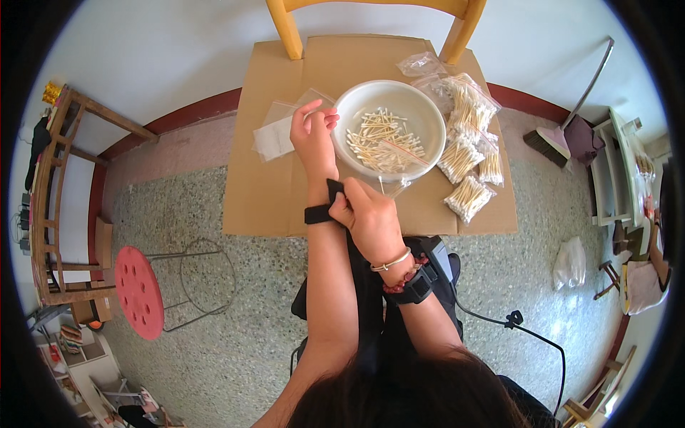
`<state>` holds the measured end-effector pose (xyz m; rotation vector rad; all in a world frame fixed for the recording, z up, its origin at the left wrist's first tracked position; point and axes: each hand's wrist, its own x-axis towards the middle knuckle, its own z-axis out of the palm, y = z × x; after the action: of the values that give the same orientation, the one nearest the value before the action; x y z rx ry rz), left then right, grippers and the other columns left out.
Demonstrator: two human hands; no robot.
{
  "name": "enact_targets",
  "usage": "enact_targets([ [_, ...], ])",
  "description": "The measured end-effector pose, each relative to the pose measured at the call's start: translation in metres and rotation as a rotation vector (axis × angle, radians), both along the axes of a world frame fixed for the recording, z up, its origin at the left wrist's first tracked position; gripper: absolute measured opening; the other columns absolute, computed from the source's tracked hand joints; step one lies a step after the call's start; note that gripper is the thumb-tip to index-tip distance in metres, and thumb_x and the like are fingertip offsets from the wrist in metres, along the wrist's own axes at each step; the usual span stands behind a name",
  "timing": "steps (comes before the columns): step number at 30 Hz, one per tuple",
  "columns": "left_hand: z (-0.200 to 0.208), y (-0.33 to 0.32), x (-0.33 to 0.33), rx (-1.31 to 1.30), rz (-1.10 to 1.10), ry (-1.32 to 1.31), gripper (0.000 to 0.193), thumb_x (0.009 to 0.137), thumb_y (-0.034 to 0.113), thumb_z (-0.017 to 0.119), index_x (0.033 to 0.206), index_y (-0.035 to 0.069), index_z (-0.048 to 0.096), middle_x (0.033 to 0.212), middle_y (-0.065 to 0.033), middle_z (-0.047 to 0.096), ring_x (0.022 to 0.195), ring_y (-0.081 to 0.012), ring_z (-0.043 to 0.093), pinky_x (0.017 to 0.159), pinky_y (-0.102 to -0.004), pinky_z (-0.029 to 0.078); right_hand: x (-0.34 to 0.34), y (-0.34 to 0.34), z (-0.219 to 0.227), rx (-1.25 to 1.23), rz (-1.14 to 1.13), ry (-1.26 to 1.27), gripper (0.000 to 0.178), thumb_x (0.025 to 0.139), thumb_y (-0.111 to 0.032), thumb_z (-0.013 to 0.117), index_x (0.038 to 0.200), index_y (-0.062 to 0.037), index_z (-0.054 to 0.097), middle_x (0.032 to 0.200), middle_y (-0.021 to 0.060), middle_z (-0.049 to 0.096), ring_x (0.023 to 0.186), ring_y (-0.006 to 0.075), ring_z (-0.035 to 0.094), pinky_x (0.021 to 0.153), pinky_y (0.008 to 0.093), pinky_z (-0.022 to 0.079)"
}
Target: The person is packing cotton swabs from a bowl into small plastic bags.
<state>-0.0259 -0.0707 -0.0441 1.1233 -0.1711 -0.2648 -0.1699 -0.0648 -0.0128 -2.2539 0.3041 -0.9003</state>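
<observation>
My right hand (371, 220) pinches the loose end of a black wrist strap (318, 214) that wraps my left wrist. My left hand (314, 135) is raised beside the bowl's left rim with its fingers apart and slightly curled, holding nothing. The white bowl (341, 100) holds loose cotton swabs (382, 132) and a small clear bag near its front side. Right of it lie several clear bags packed with cotton swabs (468, 200). Flat clear plastic bags (275, 139) rest left of the bowl. A bracelet and a black device (417, 287) are on my right wrist.
A cardboard sheet (271, 207) lies under the bowl, with a wooden chair back (285, 32) behind. At left stand a fallen red stool (139, 292) and a wooden rack (53, 207). A broom (553, 143) leans at right. A black cable (528, 332) runs beside my right arm.
</observation>
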Motion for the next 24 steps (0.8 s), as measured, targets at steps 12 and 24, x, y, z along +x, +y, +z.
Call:
enact_targets([
  [12,0.003,0.004,-0.002,-0.329,-0.039,0.215,0.024,0.086,0.008,0.052,0.108,0.0,0.051,0.088,-0.0081,0.057,0.086,-0.0162,0.055,0.082,-0.0285,0.046,0.003,0.0,-0.005,0.409,-0.244,0.028,0.019,0.084,-0.009,0.06,0.074,-0.0007,0.046,0.063,0.0181,0.053,0.059,0.0378,0.055,0.051,0.0429,0.043],
  [24,-0.004,0.01,0.006,-0.253,-0.051,0.196,0.022,0.087,0.01,0.052,0.107,0.002,0.053,0.09,-0.008,0.057,0.085,-0.0163,0.054,0.081,-0.0295,0.047,-0.013,-0.038,0.004,0.36,0.512,0.153,0.044,0.067,-0.007,0.078,0.104,-0.0023,0.054,0.091,0.0117,0.061,0.081,0.0258,0.061,0.074,0.0345,0.05],
])
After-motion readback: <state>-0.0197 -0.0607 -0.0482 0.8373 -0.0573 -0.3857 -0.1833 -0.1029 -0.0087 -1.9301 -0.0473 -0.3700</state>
